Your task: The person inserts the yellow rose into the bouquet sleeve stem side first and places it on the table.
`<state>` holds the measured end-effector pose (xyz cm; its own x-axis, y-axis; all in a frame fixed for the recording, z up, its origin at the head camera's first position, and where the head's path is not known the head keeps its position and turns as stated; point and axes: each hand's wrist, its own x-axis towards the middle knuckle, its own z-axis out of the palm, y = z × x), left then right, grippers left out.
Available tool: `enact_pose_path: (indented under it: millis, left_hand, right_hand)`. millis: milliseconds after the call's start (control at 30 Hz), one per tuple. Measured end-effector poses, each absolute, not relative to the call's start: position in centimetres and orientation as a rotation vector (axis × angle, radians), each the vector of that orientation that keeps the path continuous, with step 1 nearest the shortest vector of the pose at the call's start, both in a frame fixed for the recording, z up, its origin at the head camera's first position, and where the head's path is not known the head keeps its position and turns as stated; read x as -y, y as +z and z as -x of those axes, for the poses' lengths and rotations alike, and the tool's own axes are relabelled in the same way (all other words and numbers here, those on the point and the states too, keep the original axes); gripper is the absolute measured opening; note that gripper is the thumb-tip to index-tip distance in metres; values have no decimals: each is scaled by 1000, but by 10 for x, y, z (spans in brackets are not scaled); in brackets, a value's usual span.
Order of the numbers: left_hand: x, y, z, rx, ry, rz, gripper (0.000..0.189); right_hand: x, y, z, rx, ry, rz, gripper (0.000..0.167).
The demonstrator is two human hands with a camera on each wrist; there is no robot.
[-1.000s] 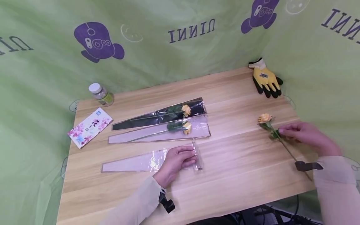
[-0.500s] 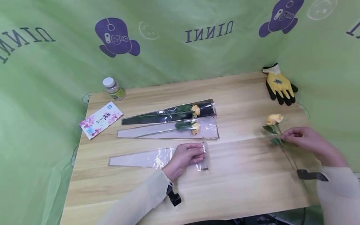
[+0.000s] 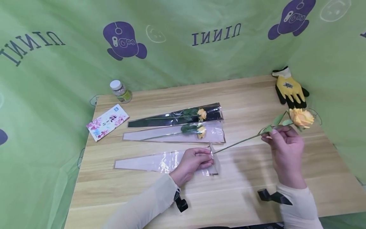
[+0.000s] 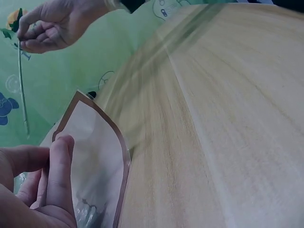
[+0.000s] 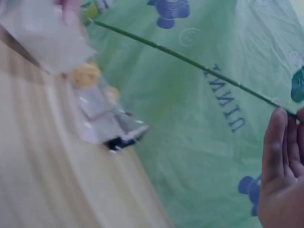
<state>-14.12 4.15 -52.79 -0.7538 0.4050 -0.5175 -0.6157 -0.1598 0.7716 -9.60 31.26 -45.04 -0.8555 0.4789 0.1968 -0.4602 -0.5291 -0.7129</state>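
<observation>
My left hand [image 3: 195, 162] pinches the open wide end of a flat flower sleeve [image 3: 143, 163], white with a brown border, lying on the table. In the left wrist view the mouth of this sleeve [image 4: 95, 142] gapes beside the thumb. Raised over the table, my right hand [image 3: 288, 156] pinches a peach rose [image 3: 301, 118] by its stem just below the leaves. The bloom points right, and the thin stem slants down left, its tip overlapping the sleeve mouth in the head view. The right wrist view shows the bare green stem [image 5: 190, 61] running toward the sleeve.
Behind lie a white sleeve [image 3: 215, 132] and a black sleeve [image 3: 213, 111], each with a rose inside. A lidded jar [image 3: 121, 92] and a floral-printed packet [image 3: 108, 122] are at the left. A yellow-black work glove [image 3: 290, 89] lies at the back right corner.
My right hand has lifted the rose off the right side and swung it leftward, turning the stem end toward the sleeve. My left hand keeps hold of the sleeve, whose mouth has spread wider.
</observation>
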Motion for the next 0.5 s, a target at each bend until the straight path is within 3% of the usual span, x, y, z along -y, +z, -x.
enact_pose_path:
  millis: [500]
  left_hand:
    - [-48, -529, 139, -1433, 1960, 155, 21]
  right_hand:
    - [-304, -476, 73, 1310, 2114, 456, 18]
